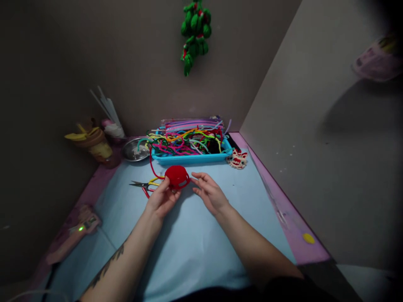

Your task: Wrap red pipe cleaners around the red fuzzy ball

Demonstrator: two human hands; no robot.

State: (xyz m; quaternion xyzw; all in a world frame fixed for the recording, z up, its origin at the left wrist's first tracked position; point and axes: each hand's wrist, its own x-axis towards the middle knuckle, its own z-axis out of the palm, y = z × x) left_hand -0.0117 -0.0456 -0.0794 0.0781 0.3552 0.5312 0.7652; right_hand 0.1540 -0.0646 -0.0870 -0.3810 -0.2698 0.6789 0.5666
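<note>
My left hand (162, 199) grips a round red pipe-cleaner piece (177, 176) just above the light blue mat (195, 247). A loose red pipe-cleaner tail (152, 166) runs from the piece up toward the tray. My right hand (209, 193) hovers right beside the red piece, fingers spread and holding nothing. Small scissors (143, 185) with yellow and red handles lie on the mat just left of my left hand.
A blue tray (192, 158) full of coloured pipe cleaners stands at the back. Left of it are a metal dish (136, 149) and a cup-shaped craft (94, 144). A small red-white figure (238, 159) sits right of the tray. A glue gun (74, 235) lies at left. Green craft (195, 31) hangs on the wall.
</note>
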